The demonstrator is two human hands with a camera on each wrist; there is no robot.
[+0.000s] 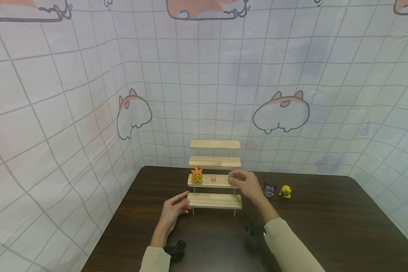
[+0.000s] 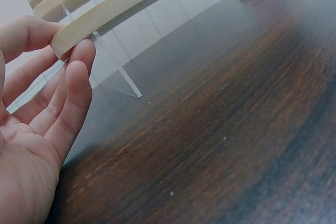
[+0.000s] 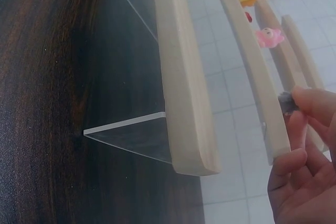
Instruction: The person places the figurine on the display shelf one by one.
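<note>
A four-tier wooden display stand (image 1: 214, 201) with clear supports stands on the table. My left hand (image 1: 171, 212) grips the left end of the lowest board; the left wrist view shows thumb and fingers around that end. At the right end of the second board from the bottom, my right hand (image 1: 247, 184) pinches a small grey figurine (image 3: 286, 102), mostly covered by the fingertips. Its other fingers lie against the board's end. On the same board, a yellow figurine with an orange spiky top (image 1: 197, 176) sits at the left and a small pink figurine (image 1: 213, 178) in the middle.
To the right of the stand, a purple-and-black figurine (image 1: 269, 190) and a yellow figurine (image 1: 285, 191) are on the dark wooden table (image 1: 326, 219). A white grid-patterned cloth (image 1: 217, 75) with corgi drawings hangs behind and along the sides.
</note>
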